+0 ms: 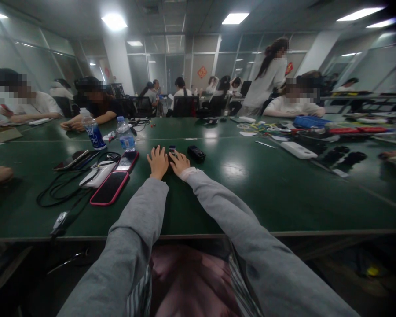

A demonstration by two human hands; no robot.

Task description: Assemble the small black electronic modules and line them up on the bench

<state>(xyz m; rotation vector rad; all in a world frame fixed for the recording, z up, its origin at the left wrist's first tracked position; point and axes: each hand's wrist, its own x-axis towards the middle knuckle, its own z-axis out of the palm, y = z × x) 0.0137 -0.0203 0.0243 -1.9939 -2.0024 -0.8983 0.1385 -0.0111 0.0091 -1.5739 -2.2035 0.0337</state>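
Both my arms in grey sleeves reach forward over the dark green table point(270, 185). My left hand point(158, 162) lies palm down with its fingers stretched out, next to a small dark object point(172, 150). My right hand point(179, 163) rests beside it, fingers curled round that small dark object, whose top shows between the two hands. A black box-shaped device point(196, 153) lies just right of my right hand.
To the left lie a red-cased phone point(109, 188), another phone point(127, 161), a white power bank point(97, 174), black cables point(57, 189) and two water bottles point(126, 136). A white device point(298, 150) and tools lie at the right. Several people sit along the far side.
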